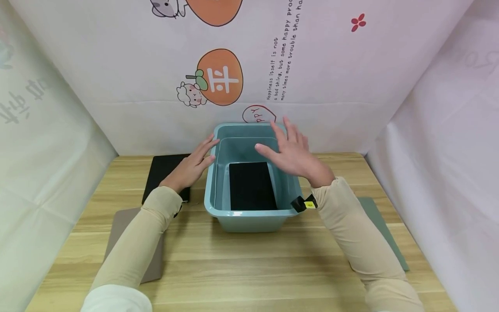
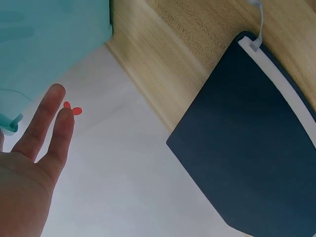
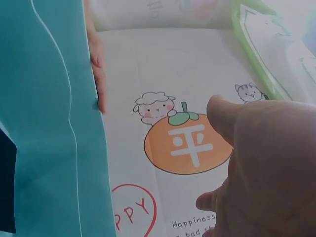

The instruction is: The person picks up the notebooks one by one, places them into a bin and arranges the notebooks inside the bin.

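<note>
Pale blue tub (image 1: 251, 223) at mid-frame on the wooden table (image 1: 249, 268), seen from above; its long axis looks to run up and down the frame, toward the printed cloth (image 1: 319, 78) at the top; inside it, on the floor, a flat black book-like thing (image 1: 252, 186), its sides running roughly along the tub's.

Left hand (image 1: 191, 167) at the tub's left, just right of the frame's lower-left quarter's top; fingers extended and slightly parted, tips at the rim, grasping nothing; whether they press there I cannot tell; tub lies to its right.

Right hand (image 1: 290, 156) hangs over the right rim, fingers straight and spread, thumb pointing left over the opening, nothing held; tub lies beneath and to its left; contact with the rim not apparent.

So the tub sits between the two palms, its long sides facing them; left fingertips look the nearer to its rim, while the black thing lies nearer the right hand, down and left of it in the frame.

About: dark notebook (image 1: 165, 173) beside the left wrist; grey-brown notebook (image 1: 120, 229) lower left, partly under the sleeve; green notebook (image 1: 373, 212) lower right.
</note>
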Available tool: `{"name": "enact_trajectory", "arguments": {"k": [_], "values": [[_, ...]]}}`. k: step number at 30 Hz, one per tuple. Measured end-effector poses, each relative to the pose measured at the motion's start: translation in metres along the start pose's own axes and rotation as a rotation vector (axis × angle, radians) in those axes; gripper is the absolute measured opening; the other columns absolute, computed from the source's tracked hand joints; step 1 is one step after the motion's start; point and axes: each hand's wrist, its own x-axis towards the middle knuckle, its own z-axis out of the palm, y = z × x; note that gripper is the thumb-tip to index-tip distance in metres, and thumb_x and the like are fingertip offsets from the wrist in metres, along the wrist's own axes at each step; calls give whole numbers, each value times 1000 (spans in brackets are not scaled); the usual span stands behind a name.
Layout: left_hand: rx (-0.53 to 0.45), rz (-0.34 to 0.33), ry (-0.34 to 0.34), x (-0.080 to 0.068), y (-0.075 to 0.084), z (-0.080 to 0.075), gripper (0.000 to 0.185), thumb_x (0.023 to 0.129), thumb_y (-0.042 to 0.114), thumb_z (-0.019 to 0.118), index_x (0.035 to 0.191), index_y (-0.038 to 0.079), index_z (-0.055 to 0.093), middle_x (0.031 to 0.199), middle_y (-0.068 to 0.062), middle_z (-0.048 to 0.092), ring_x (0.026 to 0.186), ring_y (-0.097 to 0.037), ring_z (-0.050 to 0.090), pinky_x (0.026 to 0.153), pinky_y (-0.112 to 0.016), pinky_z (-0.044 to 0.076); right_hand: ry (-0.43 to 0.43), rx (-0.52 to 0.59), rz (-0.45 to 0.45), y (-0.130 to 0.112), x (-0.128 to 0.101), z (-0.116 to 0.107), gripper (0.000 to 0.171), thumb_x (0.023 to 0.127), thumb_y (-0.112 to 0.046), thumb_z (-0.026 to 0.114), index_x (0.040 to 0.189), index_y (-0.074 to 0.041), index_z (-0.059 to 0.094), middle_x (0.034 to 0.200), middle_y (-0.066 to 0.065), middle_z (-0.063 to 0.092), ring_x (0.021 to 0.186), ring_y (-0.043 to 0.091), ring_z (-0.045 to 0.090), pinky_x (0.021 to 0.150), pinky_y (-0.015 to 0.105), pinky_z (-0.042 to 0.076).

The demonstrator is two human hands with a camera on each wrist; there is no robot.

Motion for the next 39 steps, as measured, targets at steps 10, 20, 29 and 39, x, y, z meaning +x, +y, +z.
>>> {"name": "enact_trajectory", "arguments": {"k": [10,20,29,39], "values": [[-27,1,16,1,-3,4,55,108,57,31,159,54,11,167,32,-6,160,-26,19,120,-70,25,-15,-100,-34,19,-8,-2,96,94,-78,41,164,-34,-8,172,1,-23,159,39,-18,122,71,-9],[-52,1,26,-2,-4,5,54,108,57,30,159,55,11,167,32,-5,160,-24,19,121,-69,24,139,-195,-78,36,-13,0,94,92,-78,45,165,-36,2,173,3,-17,159,38,-17,120,73,-10],[-67,6,28,0,-4,6,54,109,53,32,159,53,12,168,31,-5,160,-23,18,121,-68,24,249,-218,-178,52,-15,1,85,97,-71,46,165,-34,13,174,4,-9,160,38,-12,123,70,-7],[-66,8,28,1,-2,6,54,109,55,31,159,54,12,168,30,-4,160,-23,18,121,-69,24,200,-240,-123,70,-22,2,86,97,-72,44,165,-34,9,174,6,-12,158,45,-12,120,74,-5]]}}
